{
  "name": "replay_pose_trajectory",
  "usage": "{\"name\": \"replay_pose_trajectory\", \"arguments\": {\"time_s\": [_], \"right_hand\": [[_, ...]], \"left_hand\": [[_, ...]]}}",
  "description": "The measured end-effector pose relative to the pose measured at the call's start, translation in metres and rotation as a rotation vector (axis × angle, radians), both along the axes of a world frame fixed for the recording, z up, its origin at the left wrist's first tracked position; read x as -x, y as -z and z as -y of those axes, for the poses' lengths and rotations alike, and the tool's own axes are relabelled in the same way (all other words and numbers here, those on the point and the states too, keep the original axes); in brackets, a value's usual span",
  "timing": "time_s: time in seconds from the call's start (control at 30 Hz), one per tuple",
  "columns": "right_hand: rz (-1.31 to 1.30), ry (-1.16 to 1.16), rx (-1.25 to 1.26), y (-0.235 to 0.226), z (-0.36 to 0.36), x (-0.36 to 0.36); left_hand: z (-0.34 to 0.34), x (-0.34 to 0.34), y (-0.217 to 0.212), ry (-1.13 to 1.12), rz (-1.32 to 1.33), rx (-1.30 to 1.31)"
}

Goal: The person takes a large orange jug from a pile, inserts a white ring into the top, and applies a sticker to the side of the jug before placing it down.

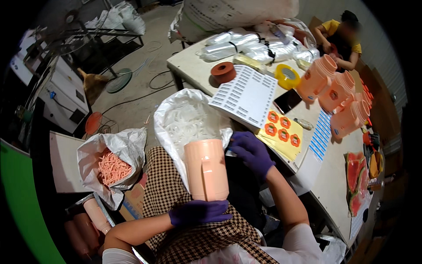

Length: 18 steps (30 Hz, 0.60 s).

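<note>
A peach plastic jug (215, 169) with a side handle stands over my lap, against the near edge of a white sack. My left hand (200, 212), in a purple glove, is pressed to the jug's lower end and steadies it, fingers together. To the right of the jug, my purple-gloved right hand (252, 152) is beside the sack's rim and the table edge. Its fingers are bent; a small dark and white bit shows by the fingertips, too little to name. The white sack (169, 116) holds many clear ring-shaped plastic parts.
Peach jugs (349, 119) stand on the table (193, 61) with orange stickers (283, 127), label sheets (246, 94), tape rolls (288, 77) and a phone (288, 101). Another sack (134, 141) at left holds peach sticks. A co-worker (340, 39) sits at the far right.
</note>
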State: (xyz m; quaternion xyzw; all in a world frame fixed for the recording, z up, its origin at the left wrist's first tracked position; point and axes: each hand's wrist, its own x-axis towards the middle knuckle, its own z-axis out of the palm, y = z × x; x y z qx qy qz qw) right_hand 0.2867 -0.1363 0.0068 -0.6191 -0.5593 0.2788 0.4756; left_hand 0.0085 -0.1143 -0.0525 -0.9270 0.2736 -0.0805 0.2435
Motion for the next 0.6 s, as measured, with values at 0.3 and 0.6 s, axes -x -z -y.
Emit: {"name": "replay_pose_trajectory", "arguments": {"time_s": [0.3, 0.6], "right_hand": [[0.164, -0.266, 0.328, 0.01, -0.075, 0.03], [-0.372, 0.045, 0.159, 0.031, -0.069, 0.019]], "left_hand": [[0.004, 0.01, 0.029, -0.095, 0.073, 0.117], [-0.023, 0.048, -0.014, -0.163, 0.14, 0.285]]}}
